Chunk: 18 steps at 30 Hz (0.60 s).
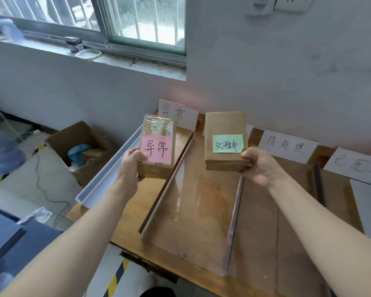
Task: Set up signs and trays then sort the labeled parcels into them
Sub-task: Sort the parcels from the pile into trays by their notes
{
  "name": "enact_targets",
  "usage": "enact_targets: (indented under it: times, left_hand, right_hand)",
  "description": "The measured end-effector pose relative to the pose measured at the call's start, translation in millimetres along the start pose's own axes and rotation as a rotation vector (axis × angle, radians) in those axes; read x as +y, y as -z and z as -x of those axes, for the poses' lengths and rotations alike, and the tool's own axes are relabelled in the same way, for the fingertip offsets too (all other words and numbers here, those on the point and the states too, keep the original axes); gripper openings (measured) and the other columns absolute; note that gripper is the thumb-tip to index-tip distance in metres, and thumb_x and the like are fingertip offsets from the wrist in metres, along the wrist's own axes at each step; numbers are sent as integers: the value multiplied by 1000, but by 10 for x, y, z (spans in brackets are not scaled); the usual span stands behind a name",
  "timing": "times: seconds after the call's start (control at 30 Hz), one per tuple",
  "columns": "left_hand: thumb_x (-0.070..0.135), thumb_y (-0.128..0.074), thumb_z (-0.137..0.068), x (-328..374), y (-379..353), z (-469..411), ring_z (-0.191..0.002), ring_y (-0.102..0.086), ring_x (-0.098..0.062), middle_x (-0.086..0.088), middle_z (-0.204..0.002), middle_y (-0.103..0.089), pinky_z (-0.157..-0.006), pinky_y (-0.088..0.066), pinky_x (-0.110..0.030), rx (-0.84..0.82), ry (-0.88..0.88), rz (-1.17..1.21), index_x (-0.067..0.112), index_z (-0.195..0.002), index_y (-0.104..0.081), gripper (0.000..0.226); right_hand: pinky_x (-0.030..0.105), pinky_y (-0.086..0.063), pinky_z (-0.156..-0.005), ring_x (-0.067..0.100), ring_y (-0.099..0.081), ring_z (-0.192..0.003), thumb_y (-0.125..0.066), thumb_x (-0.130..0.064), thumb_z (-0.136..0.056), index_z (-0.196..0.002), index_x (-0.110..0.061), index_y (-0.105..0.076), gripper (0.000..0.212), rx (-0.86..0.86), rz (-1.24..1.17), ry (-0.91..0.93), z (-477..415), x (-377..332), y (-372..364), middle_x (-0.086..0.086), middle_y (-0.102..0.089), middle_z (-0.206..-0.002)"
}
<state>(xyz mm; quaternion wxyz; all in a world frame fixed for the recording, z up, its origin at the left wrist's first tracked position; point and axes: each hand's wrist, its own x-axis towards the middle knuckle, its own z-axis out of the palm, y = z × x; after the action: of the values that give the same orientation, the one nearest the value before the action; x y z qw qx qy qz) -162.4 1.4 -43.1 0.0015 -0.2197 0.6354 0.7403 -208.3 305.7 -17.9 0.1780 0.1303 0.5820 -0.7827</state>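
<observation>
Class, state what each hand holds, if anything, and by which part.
The left hand grips the pink-labelled parcel at its near left corner; the right hand grips the green-labelled parcel at its near right corner.

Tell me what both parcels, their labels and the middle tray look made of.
Left parcel: brown cardboard under clear tape, judging by the sheen. Right parcel: matte brown cardboard or kraft paper. Pink label and green label: matte paper, likely sticky notes. Middle tray: clear glossy plastic, probably acrylic; the table shows through.
</observation>
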Motion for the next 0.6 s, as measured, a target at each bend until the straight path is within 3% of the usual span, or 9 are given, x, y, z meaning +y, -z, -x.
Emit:
enact_targets:
  times: [0.17, 0.33, 0.43, 0.6]
  left_hand:
    - [31, -52, -64, 178, 294, -789, -78, -59, -19, -5, -96, -68, -69, -43, -32, -35, 47, -58, 8, -123, -49, 63]
    - [29, -53, -62, 298, 457, -1506, -69, -58, -16, 0, -86, -66, -64, -40, -29, -93, 152, -103, 12, -122, -52, 63]
    - [25, -53, -74, 338, 458, -1831, -66, -56, -15, 2, -83, -64, -61, -38, -27, -138, 204, -122, 15, -116, -55, 43]
    - [16, -48, -81, 408, 366, -2232, -62, -58, -16, 0, -81, -66, -57, -42, -23, -224, 212, -144, 19, -90, -63, 18]
  right_hand:
    - [32, -40, -68, 20, -56, -84, -54, -6, -65, -121, -9, -56, 56, 122, -70, 30, -357, 48, -325, 8, -70, -103]
    - [28, -37, -60, 15, -54, -72, -53, -8, -65, -120, -9, -57, 55, 211, -108, 9, -669, 214, -774, 3, -71, -93]
    - [27, -39, -60, 14, -55, -71, -50, -6, -73, -117, -11, -58, 45, 234, -124, 3, -771, 280, -941, 2, -71, -89]
    - [30, -42, -61, 18, -54, -80, -57, -9, -62, -127, -8, -54, 65, 314, -116, -31, -854, 321, -997, 8, -68, -108]
